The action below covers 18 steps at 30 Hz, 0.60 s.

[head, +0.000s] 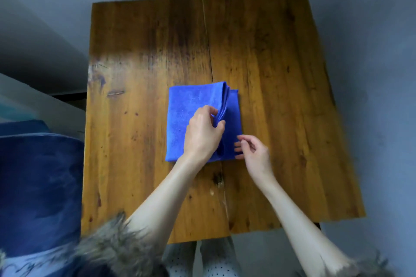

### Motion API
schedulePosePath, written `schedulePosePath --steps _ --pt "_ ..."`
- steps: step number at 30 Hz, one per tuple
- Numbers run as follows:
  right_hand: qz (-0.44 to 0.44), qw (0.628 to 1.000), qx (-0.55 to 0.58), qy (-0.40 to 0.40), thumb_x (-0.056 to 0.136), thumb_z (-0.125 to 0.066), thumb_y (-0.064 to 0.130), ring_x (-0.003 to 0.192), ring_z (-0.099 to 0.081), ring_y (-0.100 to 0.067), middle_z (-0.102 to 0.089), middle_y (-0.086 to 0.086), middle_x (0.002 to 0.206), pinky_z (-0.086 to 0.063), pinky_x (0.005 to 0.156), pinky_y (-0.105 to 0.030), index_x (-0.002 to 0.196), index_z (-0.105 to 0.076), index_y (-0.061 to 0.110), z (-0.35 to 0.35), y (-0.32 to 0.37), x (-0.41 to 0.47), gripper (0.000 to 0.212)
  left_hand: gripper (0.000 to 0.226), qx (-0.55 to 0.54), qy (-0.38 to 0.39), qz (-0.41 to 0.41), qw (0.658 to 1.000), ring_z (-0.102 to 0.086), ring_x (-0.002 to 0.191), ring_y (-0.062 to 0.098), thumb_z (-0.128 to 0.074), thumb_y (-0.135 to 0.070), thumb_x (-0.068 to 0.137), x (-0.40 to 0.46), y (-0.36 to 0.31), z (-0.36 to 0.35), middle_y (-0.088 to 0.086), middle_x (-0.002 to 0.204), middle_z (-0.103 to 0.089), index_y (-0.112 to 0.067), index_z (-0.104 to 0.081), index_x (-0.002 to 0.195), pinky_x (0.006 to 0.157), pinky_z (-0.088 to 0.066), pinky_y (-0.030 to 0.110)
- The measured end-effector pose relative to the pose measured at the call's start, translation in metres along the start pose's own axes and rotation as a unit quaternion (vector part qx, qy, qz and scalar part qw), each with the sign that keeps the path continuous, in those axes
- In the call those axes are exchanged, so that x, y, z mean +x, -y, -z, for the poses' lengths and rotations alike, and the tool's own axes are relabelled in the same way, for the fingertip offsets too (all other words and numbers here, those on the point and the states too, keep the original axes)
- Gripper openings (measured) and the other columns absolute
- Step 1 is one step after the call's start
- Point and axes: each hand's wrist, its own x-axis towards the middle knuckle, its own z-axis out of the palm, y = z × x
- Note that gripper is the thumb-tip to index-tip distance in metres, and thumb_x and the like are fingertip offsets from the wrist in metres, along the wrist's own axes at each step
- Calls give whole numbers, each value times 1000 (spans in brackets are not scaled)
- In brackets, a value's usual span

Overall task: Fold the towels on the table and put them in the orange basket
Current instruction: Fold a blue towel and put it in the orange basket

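Wooden table (pixel 270 74): left hand (pixel 202 132) pinches plush blue towel (pixel 184 114) (folded square); right hand (pixel 254 153) loosely curled, holding nothing.

A wooden table (pixel 258 51) with a glossy, amber-brown plank top is seen from above. A dark seam runs lengthwise down its middle, and scuffs and dark stains are scattered over the boards, with a worn pale patch near the left edge. A folded blue towel (pixel 191 105) is laid directly on it, near the centre.
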Motion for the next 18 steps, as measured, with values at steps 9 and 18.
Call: schedulePosePath --steps 9,18 --pt "-94 990 91 52 99 -41 16 76 -62 -12 -64 -3 91 -52 63 -22 113 -60 10 11 -1 16 25 27 21 79 -11 997 -58 89 24 -56 -17 91 9 11 -44 7 97 -58 -11 -57 117 82 -45 34" --pt "-23 991 -116 55 92 -55 33 89 -60 -18 -61 2 91 -50 78 -34 114 -56 12 -7 35 47 31 40 151 -132 -125 972 -42 118 30 -35 -14 88 -1 66 0 14 121 -55 -7 -56 121 98 -37 43"
